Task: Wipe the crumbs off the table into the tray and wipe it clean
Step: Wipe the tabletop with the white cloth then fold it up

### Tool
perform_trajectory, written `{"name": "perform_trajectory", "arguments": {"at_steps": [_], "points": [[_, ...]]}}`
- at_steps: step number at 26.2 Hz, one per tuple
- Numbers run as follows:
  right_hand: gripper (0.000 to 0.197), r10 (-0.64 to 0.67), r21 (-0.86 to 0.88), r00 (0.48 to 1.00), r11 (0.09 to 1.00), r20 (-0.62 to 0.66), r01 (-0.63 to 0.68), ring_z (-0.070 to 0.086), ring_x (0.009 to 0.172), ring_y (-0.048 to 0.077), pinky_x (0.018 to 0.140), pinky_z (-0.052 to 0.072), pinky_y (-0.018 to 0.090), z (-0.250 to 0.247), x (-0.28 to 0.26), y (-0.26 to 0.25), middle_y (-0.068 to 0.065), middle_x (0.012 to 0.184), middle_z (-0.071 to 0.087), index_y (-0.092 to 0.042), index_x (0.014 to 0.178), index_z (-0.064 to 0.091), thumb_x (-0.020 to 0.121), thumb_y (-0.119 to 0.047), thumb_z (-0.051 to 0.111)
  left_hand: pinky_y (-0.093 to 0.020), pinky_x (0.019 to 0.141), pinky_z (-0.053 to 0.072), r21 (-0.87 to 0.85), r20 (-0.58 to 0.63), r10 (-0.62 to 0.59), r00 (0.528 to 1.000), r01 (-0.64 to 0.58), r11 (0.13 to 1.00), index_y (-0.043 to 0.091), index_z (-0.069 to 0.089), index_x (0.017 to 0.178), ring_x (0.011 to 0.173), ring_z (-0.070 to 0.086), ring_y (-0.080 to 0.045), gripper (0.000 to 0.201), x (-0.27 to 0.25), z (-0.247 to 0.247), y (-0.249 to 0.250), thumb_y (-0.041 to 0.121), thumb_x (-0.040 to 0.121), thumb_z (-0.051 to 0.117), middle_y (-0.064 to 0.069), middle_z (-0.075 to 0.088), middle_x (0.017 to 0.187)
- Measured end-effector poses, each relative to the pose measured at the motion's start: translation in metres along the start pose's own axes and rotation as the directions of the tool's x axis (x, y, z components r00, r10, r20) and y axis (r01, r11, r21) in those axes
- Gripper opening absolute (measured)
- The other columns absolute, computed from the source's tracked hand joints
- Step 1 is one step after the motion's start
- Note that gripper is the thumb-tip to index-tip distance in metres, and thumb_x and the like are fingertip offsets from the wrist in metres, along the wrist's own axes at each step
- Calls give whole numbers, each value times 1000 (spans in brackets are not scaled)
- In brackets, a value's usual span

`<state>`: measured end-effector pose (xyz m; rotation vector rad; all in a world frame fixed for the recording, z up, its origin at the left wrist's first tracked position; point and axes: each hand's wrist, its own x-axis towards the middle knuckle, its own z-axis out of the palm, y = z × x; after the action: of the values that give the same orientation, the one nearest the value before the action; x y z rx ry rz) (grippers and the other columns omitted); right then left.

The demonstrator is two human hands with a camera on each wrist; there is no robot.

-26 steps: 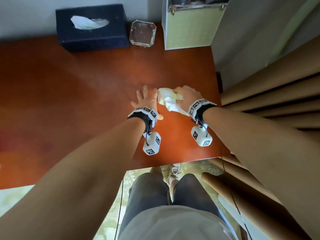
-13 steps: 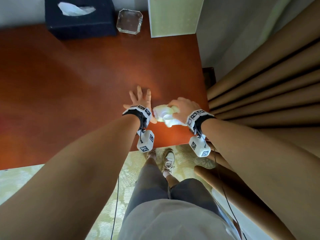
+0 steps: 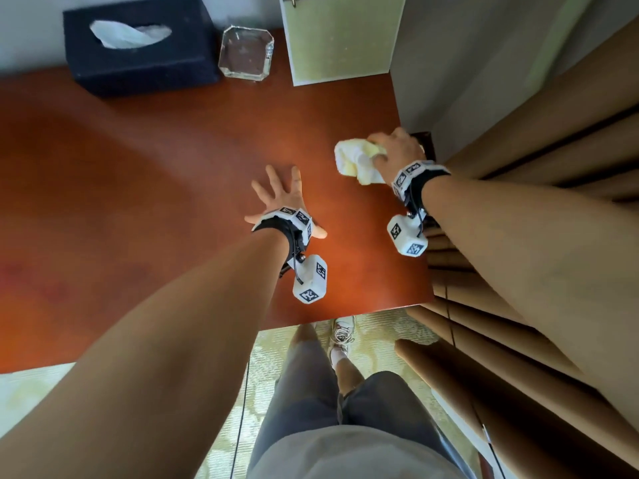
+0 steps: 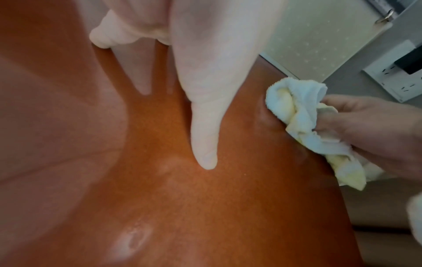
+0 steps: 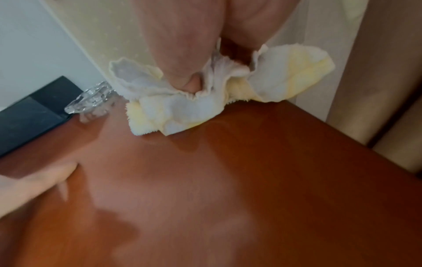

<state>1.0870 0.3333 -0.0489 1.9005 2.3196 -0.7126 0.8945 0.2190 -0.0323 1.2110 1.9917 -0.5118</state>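
My right hand (image 3: 397, 150) grips a crumpled white and pale yellow cloth (image 3: 356, 160) and holds it against the reddish-brown table (image 3: 173, 188) close to its right edge. The same cloth (image 4: 303, 126) shows bunched in the fingers in the left wrist view, and the cloth (image 5: 205, 101) hangs under the hand in the right wrist view. My left hand (image 3: 280, 198) lies flat on the table with fingers spread, to the left of the cloth and apart from it. A clear glass tray (image 3: 246, 53) stands at the back of the table. No crumbs are visible.
A dark tissue box (image 3: 138, 46) sits at the back left beside the glass tray. A pale green box (image 3: 342, 36) stands at the back right. Brown curtains (image 3: 536, 140) hang beyond the table's right edge. My legs and a shoe show below the near edge.
My right hand has carried the cloth away from the left hand, to the right and farther back, near the table's right edge. The left hand stays flat on the table.
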Motion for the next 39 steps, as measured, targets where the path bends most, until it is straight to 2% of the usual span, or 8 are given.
{"name": "perform_trajectory", "arguments": {"at_steps": [8,12,18,27,29,31,34,39], "points": [[38,48,-9,999,999,-3,-48,49,116,37,94,42,41,-13,37,-5,15,129,48,-27,132,52,94,-21,48,-79,100,24,24,22,-8,1000,8,1000,42,-27,146,142,-28,-44,146,0,-3,2,55,57,88,-5,-41,153],[38,20,-10,999,1000,47,-19,54,108,35,80,40,33,-10,-1,0,12,122,51,-25,129,54,91,-20,53,-77,101,27,21,-1,-1,1000,1,1000,43,-22,149,144,-25,-42,144,-4,-4,-1,55,57,88,-3,-37,155],[32,24,-6,994,1000,107,-23,59,96,33,78,48,36,13,-91,13,6,107,54,-29,115,56,84,-20,57,-72,107,23,-10,-74,14,997,-15,1000,36,-4,155,149,-14,-32,123,-20,14,-6,54,68,82,4,-23,161],[31,61,-52,959,997,275,-49,59,94,29,70,37,26,34,-185,20,0,110,57,-31,112,55,83,-20,59,-57,111,34,47,-39,89,995,-87,995,26,11,155,149,3,-36,113,-51,45,-13,41,70,83,-6,-4,163],[31,59,-17,951,998,304,-57,59,85,24,62,38,22,23,-181,15,-2,103,58,-31,112,59,82,-20,61,-52,106,41,-17,18,95,995,-94,995,28,24,152,141,33,-35,99,-62,35,-19,55,73,76,-7,25,159],[30,50,15,952,998,301,-57,59,83,22,61,41,22,12,-178,3,-3,103,61,-33,106,64,79,-21,64,-45,98,48,-149,70,101,992,-90,985,31,42,142,115,60,-29,86,-73,21,-26,71,70,66,-6,57,136],[30,-5,28,965,1000,264,-2,59,84,23,68,45,24,-8,-177,-28,-5,98,61,-37,102,66,77,-22,65,-44,103,47,-329,55,124,991,-99,939,25,55,131,120,59,-29,61,-92,0,-31,60,82,64,-9,56,139],[34,-176,84,964,983,201,162,57,84,21,71,48,25,-57,-175,-108,-7,95,58,-39,106,66,77,-21,65,-46,92,55,-510,-105,138,985,-172,843,24,52,132,85,68,-29,66,-144,-50,-59,61,78,61,-12,69,100]]}}
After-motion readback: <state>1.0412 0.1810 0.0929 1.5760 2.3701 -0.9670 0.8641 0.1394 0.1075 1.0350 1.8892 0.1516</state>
